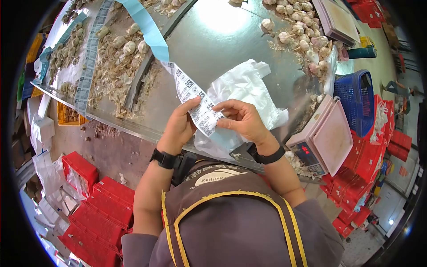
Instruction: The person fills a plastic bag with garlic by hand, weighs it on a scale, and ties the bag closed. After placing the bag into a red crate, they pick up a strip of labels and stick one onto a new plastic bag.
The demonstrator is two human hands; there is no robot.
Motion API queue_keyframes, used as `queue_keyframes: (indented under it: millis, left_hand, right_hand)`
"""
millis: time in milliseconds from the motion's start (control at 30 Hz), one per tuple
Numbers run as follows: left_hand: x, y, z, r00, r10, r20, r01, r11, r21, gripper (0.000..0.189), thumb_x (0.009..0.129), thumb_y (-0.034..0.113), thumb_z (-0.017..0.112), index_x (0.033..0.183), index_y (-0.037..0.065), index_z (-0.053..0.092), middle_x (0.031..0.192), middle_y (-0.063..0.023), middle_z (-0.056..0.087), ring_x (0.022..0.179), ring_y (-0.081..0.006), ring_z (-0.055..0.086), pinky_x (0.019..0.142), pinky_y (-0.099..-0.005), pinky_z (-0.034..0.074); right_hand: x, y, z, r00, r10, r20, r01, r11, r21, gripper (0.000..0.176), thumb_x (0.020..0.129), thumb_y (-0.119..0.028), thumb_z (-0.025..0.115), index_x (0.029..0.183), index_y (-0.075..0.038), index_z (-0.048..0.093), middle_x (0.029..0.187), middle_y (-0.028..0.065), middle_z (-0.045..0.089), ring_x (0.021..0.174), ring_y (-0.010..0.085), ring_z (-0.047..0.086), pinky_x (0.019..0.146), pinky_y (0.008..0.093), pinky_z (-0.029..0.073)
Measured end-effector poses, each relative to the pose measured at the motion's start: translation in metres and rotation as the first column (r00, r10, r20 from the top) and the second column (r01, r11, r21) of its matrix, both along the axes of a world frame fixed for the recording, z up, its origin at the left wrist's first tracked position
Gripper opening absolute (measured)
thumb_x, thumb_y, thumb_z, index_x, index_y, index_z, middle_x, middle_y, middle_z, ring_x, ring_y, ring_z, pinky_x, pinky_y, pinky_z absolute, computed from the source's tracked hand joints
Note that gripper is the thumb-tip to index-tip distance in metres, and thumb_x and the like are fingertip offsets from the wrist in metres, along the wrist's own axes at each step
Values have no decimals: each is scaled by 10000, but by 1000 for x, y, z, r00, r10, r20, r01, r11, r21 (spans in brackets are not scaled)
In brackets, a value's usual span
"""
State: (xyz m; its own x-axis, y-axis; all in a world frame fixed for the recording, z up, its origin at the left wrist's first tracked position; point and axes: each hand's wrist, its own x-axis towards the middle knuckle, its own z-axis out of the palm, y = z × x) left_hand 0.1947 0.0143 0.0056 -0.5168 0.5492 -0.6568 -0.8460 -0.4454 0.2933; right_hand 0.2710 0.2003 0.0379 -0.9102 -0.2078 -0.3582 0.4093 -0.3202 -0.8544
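A long strip of printed labels [189, 86] with light blue backing runs across the metal table toward me. My left hand [180, 124] grips the strip near its end, thumb on the printed face. At the strip's right edge, my right hand [245, 120] is closed in a pinch, thumb and forefinger at a label; whether a label has come loose cannot be made out. White plastic bags [244, 86] lie crumpled on the table just beyond my right hand, partly hidden by it.
Garlic bulbs [302, 33] are heaped at the table's far right, with more bulbs and loose skins [118, 66] on the left. A digital scale [327, 135] stands to my right, near a blue basket [356, 102]. Red crates [100, 213] are stacked at lower left.
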Motion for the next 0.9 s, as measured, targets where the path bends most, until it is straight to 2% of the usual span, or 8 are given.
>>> queue_keyframes:
  millis: [333,400,467,500,533,600,633,900]
  left_hand:
    - [4,23,1,973,-169,-158,156,983,-91,191,868,101,622,1023,-7,593,940,-80,654,813,-156,655,724,-286,548]
    - [8,31,7,982,-120,-146,96,982,-163,195,862,121,636,1012,0,604,900,-71,658,740,-136,645,611,-258,528]
    - [6,24,0,975,-147,-164,114,973,-199,198,860,133,642,1011,10,604,882,-65,659,700,-126,635,547,-245,495]
    - [3,19,-4,970,-167,-178,122,963,-242,202,857,145,647,1009,19,605,864,-59,661,660,-116,624,483,-231,462]
    - [2,15,-6,968,-173,-180,128,963,-237,202,857,145,647,1009,19,605,864,-59,661,660,-116,624,483,-231,462]
    - [-2,6,-11,978,-35,-205,-37,941,-335,204,855,164,653,1008,40,601,838,-47,663,598,-98,598,411,-212,380]
    - [-6,-1,-14,987,26,-160,-72,956,-284,189,859,169,652,1003,60,596,839,-30,663,605,-90,594,428,-207,380]
    - [-19,-41,-17,977,94,-190,-137,965,-223,178,892,171,621,1033,70,582,886,-26,664,704,-111,637,519,-209,465]
  right_hand:
    - [11,9,-7,989,-150,-6,150,987,58,265,816,15,677,1079,11,643,948,76,674,872,123,641,802,244,513]
    - [18,11,-5,984,-180,-22,181,981,77,244,813,13,679,1056,3,657,936,74,675,866,128,644,803,246,513]
    - [26,15,2,977,-145,-155,187,934,306,224,807,24,679,1027,-13,678,973,72,669,935,132,630,847,255,496]
    - [27,15,1,902,-56,-428,312,768,559,208,825,21,655,1029,-20,666,1022,63,657,1016,132,597,900,259,467]
    - [28,18,0,901,-60,-429,318,763,562,208,825,21,655,1029,-20,666,1022,63,657,1016,132,597,900,259,467]
    - [30,25,-7,792,-569,-220,603,785,139,165,855,-3,629,1018,-23,650,1042,57,645,1045,124,572,907,256,452]
    - [32,40,-23,747,-660,-79,664,736,136,134,875,-37,618,1007,-25,638,1014,40,645,963,109,590,856,239,464]
    - [14,76,-82,876,-482,28,449,834,319,164,849,-60,659,1006,-13,658,907,3,649,811,67,579,743,196,458]
